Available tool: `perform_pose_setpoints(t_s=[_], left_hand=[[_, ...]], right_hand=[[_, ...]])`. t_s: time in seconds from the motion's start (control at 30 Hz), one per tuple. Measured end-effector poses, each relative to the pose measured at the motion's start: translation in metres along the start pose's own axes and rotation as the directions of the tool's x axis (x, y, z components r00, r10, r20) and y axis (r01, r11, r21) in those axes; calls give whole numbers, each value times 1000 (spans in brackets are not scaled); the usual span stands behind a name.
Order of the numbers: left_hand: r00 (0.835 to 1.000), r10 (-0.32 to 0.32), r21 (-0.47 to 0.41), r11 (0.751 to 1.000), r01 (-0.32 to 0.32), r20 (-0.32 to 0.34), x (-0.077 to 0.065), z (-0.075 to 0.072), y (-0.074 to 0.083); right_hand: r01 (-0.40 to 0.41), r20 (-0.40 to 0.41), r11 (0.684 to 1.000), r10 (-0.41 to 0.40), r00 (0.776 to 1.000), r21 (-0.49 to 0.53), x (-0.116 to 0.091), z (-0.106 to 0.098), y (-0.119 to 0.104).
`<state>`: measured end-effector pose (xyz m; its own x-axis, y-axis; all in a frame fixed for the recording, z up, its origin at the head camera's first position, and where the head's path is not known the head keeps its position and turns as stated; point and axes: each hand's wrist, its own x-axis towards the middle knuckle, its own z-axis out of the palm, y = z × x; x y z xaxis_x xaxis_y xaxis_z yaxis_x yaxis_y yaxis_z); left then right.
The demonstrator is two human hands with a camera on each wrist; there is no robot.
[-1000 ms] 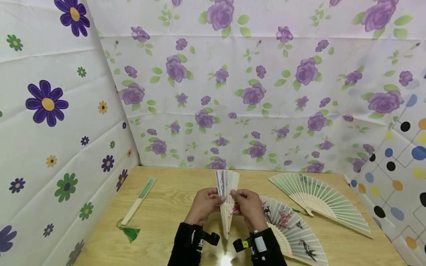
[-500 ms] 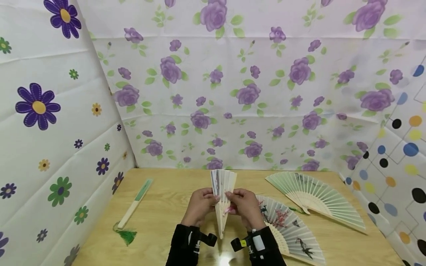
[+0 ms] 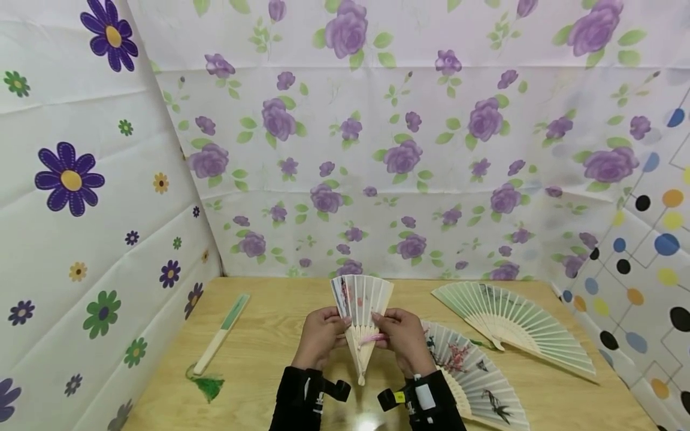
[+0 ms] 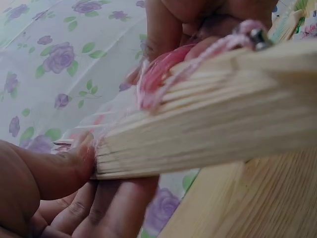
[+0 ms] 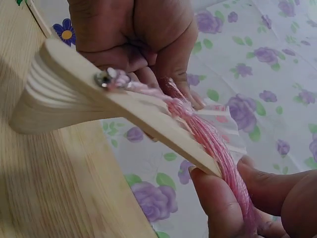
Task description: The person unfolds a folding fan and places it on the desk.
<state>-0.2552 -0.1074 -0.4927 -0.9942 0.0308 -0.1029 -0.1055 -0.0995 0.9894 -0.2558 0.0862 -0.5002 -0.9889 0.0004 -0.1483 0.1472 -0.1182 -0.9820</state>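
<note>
Both hands hold a partly spread folding fan (image 3: 362, 308) with pale wooden ribs and a white leaf printed in red and dark tones. My left hand (image 3: 320, 338) pinches its left side between thumb and fingers, clearly seen in the left wrist view. The right hand (image 3: 403, 338) pinches the opposite side. A pink tassel (image 5: 210, 139) hangs along the ribs and runs down by the right fingers in the right wrist view. The fan's pivot end points toward the person, above the table.
An open white fan with blossoms and birds (image 3: 482, 374) lies right of the hands. Behind it is an open green fan (image 3: 520, 323). On the left lies a folded green fan (image 3: 222, 332) with a green tassel (image 3: 209, 387). Flowered cloth (image 3: 345, 149) walls the wooden table (image 3: 269, 299).
The held fan has spread wider, its leaf fanning out to both sides and showing more of the red print. Both hands keep their pinch at its edges.
</note>
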Motion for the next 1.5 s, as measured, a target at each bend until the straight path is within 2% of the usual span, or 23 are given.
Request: perform_pose_setpoints(t_s=[0.27, 0.63, 1.1, 1.5], left_hand=[[999, -28, -3, 1000, 28, -18, -2, -1, 2], [999, 9, -33, 999, -10, -49, -2, -6, 3], [997, -12, 19, 1000, 13, -73, -3, -9, 4], [994, -10, -2, 1000, 10, -108, -6, -14, 6]], right_hand=[[10, -14, 1000, -10, 1000, 3, -1, 1, 1], [32, -89, 999, -30, 996, 19, -1, 0, -3], [26, -114, 999, -22, 993, 32, -2, 1, -2], [51, -128, 996, -40, 991, 80, -4, 1, 0]])
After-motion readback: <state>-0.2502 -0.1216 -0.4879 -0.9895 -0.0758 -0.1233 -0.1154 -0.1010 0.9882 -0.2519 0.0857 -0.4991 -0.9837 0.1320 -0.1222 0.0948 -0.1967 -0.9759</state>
